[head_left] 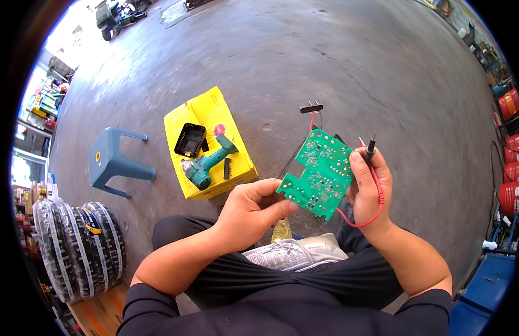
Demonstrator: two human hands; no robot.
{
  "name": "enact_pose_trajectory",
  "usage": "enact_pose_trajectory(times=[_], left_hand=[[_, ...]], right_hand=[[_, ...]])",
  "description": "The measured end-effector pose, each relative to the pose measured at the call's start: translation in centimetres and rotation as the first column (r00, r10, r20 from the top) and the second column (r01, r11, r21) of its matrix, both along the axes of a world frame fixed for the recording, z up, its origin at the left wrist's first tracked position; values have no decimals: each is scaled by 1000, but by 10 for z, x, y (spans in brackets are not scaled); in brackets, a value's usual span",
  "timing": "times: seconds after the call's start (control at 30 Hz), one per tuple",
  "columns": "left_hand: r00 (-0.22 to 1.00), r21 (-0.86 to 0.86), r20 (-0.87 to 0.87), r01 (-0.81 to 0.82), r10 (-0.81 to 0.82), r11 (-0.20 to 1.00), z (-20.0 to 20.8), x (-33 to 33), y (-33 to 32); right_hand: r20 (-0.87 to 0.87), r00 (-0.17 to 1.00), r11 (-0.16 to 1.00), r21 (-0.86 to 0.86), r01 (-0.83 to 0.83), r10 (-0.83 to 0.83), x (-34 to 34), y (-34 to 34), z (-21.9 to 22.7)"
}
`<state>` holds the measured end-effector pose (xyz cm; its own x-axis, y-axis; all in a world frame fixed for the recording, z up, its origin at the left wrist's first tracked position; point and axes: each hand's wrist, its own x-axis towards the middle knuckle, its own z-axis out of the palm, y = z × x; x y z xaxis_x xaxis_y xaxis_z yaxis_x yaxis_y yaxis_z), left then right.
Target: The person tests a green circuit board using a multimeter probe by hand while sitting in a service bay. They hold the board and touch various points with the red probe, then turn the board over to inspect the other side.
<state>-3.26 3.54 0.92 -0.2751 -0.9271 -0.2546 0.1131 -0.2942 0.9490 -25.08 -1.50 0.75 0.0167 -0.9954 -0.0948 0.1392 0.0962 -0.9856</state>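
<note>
A green circuit board (325,175) with solder points is held up in front of me, above my lap. My left hand (242,215) pinches its lower left corner between thumb and fingers. My right hand (372,193) grips the board's right edge with the thumb on its face. That same hand also holds a black test probe (370,148), its tip pointing up, and a red lead (378,196) loops down past the palm. A second, red-tipped probe is partly hidden by the fingers. Beyond the board's top edge, a black pronged connector (311,108) hangs on thin wires.
On the left stands a yellow box (237,147) bearing a green cordless power tool (206,168), an open black plastic casing (190,140) and a small black strip (227,168). Farther left are a blue stool (105,157) and wrapped tyres (75,246). Red drums (510,197) line the right.
</note>
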Motion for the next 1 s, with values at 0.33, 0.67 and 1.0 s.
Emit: enact_pose_trajectory(times=[0.33,0.67,1.0], left_hand=[[991,65,-104,86,-79,994,-6,3,-1],[971,72,-206,138,-121,988,-3,3,-2],[970,98,-214,139,-115,985,-6,4,-1]], right_hand=[[-56,998,999,-44,-6,4,-3,-2,-1],[-103,994,992,-119,-31,19,-1,0,-3],[-178,983,981,-181,-69,37,0,3,-3]])
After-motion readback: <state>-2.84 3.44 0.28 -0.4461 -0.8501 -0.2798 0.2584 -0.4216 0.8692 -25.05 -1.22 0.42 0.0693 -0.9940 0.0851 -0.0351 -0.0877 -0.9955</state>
